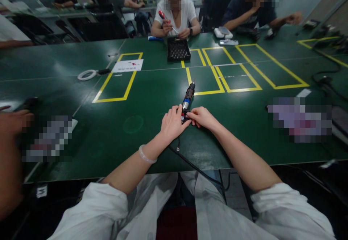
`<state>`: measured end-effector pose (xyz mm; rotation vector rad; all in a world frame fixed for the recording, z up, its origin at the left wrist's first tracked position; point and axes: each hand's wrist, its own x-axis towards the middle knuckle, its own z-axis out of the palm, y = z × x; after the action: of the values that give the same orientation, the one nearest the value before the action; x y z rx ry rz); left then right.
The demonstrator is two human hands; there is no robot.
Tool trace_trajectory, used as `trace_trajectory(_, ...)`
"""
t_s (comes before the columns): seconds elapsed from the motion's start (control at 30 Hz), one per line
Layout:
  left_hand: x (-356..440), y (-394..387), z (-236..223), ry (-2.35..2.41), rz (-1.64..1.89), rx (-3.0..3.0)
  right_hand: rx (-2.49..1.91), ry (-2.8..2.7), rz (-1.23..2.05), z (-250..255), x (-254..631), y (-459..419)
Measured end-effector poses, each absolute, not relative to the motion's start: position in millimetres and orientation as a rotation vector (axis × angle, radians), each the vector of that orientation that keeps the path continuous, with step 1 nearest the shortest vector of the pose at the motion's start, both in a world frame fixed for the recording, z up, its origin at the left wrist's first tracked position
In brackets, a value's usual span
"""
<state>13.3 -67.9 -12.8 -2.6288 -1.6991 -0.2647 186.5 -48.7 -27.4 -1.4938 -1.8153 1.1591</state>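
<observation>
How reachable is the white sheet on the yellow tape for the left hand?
Probably yes, with a forward stretch: only green tabletop and yellow tape show between the left hand and the white sheet. But that hand is on the cylindrical tool, so it would likely have to let go.

Room both sides of screwdriver tip [191,85]; black tray [178,58] beyond.

I see green table [239,131], yellow tape outlines [110,100], white sheet [126,66] over one, coiled white cable [81,76] left of it, black tray [179,58] further back.
</observation>
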Motion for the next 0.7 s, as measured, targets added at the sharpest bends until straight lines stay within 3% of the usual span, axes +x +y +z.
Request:
trace_trajectory(0.3, 13.4, -67.0, -13.1, -1.700, -0.270, -2.632, -1.754, -2.009, 0.631, -24.6, 179.2, -47.5)
trace_trajectory(0.7, 16.6, -62.1, -14.0, -1.676, -0.303, -2.599, -1.567, -2.087, 0.714, -24.1, 184.8, -52.0)
